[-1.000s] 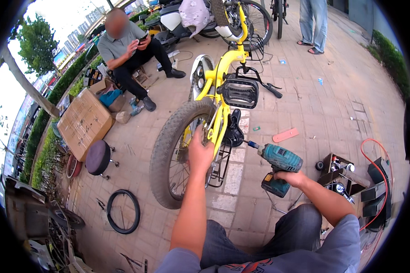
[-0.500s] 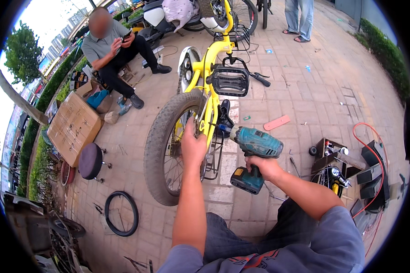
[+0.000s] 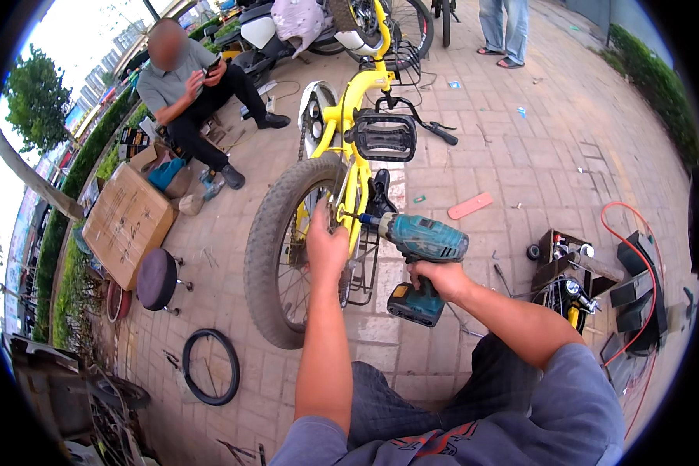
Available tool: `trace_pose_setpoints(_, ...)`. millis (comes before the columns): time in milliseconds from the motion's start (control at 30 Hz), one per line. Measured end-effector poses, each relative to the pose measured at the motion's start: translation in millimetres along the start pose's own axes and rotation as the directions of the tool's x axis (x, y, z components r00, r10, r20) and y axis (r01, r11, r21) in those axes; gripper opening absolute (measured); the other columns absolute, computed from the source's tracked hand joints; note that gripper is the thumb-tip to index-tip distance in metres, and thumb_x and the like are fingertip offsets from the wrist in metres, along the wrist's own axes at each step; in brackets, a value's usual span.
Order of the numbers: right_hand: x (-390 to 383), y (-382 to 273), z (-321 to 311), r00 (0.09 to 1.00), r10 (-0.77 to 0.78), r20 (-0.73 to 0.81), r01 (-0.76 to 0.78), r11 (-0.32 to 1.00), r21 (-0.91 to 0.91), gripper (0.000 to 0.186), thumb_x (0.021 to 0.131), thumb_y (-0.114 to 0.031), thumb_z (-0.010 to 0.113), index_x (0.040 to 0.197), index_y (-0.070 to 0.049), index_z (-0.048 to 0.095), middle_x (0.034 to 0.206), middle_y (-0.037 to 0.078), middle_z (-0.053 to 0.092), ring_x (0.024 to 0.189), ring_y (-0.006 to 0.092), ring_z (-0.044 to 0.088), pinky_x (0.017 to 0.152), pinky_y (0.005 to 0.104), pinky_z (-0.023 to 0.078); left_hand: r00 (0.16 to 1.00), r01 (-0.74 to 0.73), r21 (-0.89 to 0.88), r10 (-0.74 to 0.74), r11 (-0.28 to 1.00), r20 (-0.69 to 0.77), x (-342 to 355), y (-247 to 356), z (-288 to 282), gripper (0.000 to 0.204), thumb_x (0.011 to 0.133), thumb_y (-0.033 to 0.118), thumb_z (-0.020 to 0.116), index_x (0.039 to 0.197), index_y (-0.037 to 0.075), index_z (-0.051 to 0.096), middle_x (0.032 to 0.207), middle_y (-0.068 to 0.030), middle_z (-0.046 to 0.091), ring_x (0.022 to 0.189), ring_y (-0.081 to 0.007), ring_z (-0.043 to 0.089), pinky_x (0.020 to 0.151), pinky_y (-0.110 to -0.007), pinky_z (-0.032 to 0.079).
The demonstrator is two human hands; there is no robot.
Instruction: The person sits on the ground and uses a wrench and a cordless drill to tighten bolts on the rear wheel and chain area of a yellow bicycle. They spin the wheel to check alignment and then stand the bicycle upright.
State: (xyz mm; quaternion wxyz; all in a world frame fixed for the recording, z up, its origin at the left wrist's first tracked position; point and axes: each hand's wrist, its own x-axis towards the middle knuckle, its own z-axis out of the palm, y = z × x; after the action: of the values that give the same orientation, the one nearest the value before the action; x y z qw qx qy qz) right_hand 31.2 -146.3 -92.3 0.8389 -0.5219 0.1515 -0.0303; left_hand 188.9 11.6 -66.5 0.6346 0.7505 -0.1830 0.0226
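1. Here on my feed, the yellow bicycle [image 3: 356, 99] stands upside down on the paving, straight ahead of me, its fat-tyred wheel [image 3: 264, 260] nearest.
2. My left hand [image 3: 328, 247] is at that wheel's hub, fingers bent in beside the yellow frame; what they pinch, if anything, I can't tell.
3. My right hand [image 3: 436, 278] is wrapped firmly around the grip of the teal power drill [image 3: 429, 237], held level in mid-air.
4. The drill's bit [image 3: 366, 220] points left at the frame's end, close by my left fingers; contact, I can't make out.
5. Out right, a toolbox [image 3: 555, 268] sits on the ground; out left, a loose black tyre [image 3: 233, 366] lies near a round stool [image 3: 155, 279].
6. Up left, a seated person [image 3: 163, 92] holds a phone.
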Motion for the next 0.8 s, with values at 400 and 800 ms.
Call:
trace_pose_setpoints(400,1,0,-1,0.999,0.035,-0.007,-0.035,0.998,0.051,0.005,0.078,-0.005,0.063,0.080,-0.002,0.059,0.066,0.006,0.058,0.052,0.0146,0.054,0.049,0.0292,0.045,1.000,0.019,0.010,-0.019,1.000,0.020,-1,5,2,0.060,0.074,-0.008,0.045,0.134,-0.006,0.040,0.132,-0.0260,0.050,0.126,-0.0302,0.048,0.104,-0.032,0.035)
trace_pose_setpoints(800,9,-9,-7,0.988,0.130,0.078,-0.139,0.983,0.122,0.006,0.077,-0.005,0.062,0.080,-0.002,0.058,0.065,0.006,0.056,0.054,0.0157,0.054,0.049,0.0293,0.046,1.000,0.000,0.005,0.000,1.000,0.007,0,0,1,0.059,0.075,-0.004,0.049,0.133,-0.003,0.044,0.127,-0.0236,0.055,0.121,-0.0296,0.052,0.101,-0.033,0.037)
